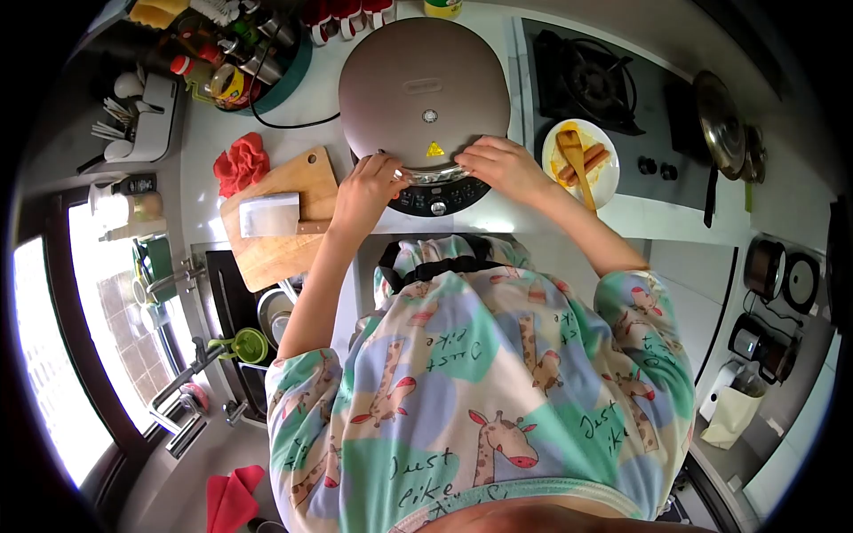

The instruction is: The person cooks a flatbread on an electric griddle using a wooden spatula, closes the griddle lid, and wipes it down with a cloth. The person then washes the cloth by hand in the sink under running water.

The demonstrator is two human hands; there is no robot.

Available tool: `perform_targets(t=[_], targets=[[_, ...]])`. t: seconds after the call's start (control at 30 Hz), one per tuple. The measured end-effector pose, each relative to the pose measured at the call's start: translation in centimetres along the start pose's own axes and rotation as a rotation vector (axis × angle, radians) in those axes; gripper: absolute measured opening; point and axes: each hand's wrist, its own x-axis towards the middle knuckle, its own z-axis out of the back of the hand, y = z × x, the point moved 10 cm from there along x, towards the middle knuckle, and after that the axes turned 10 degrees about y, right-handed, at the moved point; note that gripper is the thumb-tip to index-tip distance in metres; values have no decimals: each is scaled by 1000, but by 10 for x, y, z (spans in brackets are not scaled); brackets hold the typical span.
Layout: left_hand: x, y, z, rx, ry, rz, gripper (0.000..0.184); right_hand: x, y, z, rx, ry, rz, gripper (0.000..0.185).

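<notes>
A round electric griddle [426,80] with a brown lid and a yellow warning sticker stands on the counter, its lid down or nearly down; I cannot tell which. At the front of the lid is a shiny handle [435,176], above the black control panel [440,197] with its knob. My left hand [366,188] is closed at the handle's left end, fingers curled on the lid's rim. On the other side, my right hand [499,167] grips the rim near the right end, fingertips on top. What is inside the griddle is hidden.
To the right, a plate [611,185] holds sausages and a wooden spatula [576,160], beside the gas stove [653,169]. At left lie a cutting board [267,259], a cleaver [271,216] and a red cloth [241,164]. A black cord [293,126] runs from the griddle past bottles.
</notes>
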Motion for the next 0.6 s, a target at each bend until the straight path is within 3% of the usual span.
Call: perform_targets(t=[0.1, 0.23, 0.6], targets=[[-2, -9, 5, -138, -113, -33, 27, 6, 2, 8, 70, -13, -101, 30], [7, -30, -9, -125, -85, -64, 25, 15, 11, -6, 146, 16, -158, 36], [9, 1, 5, -87, -10, -41, 20, -5, -21, -3, 249, 51, -299, 23]])
